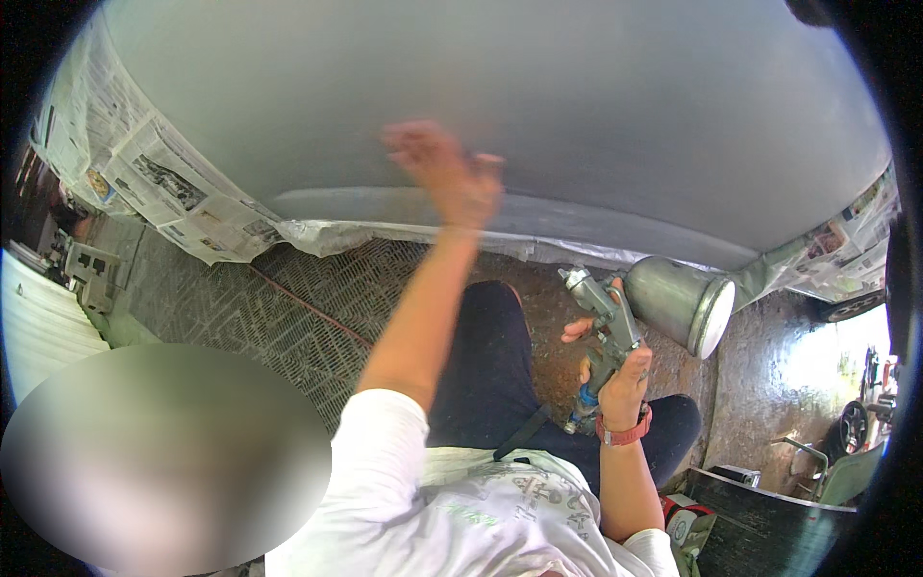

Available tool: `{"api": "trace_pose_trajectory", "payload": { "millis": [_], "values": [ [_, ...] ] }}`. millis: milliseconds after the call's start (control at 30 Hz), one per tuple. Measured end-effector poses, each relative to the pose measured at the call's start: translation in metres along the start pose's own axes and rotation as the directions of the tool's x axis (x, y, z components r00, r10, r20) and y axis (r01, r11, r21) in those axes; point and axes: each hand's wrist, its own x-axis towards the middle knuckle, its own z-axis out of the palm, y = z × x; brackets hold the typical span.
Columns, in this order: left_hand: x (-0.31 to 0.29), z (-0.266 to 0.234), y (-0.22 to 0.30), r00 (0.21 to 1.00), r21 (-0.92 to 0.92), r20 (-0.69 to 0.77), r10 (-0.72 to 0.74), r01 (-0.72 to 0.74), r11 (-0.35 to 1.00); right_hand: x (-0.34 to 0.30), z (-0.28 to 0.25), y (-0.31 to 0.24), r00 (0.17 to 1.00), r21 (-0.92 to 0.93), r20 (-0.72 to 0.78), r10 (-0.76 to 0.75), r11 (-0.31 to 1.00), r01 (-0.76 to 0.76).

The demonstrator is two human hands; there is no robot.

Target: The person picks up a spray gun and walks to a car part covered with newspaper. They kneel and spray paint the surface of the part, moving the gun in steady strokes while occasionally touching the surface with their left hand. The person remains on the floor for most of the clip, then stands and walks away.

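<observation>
A large smooth grey panel (596, 115), apparently of a vehicle body, fills the upper part of the head view. My left hand (450, 181) is raised in front of it with the fingers stretched out and smeared a little by motion. Whether the palm touches the panel, I cannot tell. At the right, my right hand (625, 383) is wrapped round the handle of a spray gun (608, 317). A silvery metal paint cup (678, 298) sits tilted on the gun's right side. Blue shows at the handle's lower end, and a red watch (625, 429) is on my right wrist.
Newspaper masking (183, 192) under plastic film borders the panel at left, with more newspaper (846, 236) at right. A thin red hose (308, 308) crosses the patterned floor (231, 308). A black box-like object (769, 529) stands at lower right. A blurred oval hides the lower left.
</observation>
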Motion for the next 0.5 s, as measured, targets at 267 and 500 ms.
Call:
{"api": "trace_pose_trajectory", "payload": {
  "millis": [267, 500],
  "values": [
    [-0.058, 0.044, 0.102, 0.733, -0.042, 0.522, 0.436, -0.489, 0.871, 0.001, 0.007, -0.003, 1.0, -0.019, -0.001, -0.013, 1.0, 0.013],
    [-0.006, -0.068, -0.141, 0.951, 0.245, 0.147, -0.27, 0.23, 0.942, -0.005, -0.003, 0.012, 1.0, -0.014, -0.023, -0.014, 1.0, 0.014]
  ]
}}
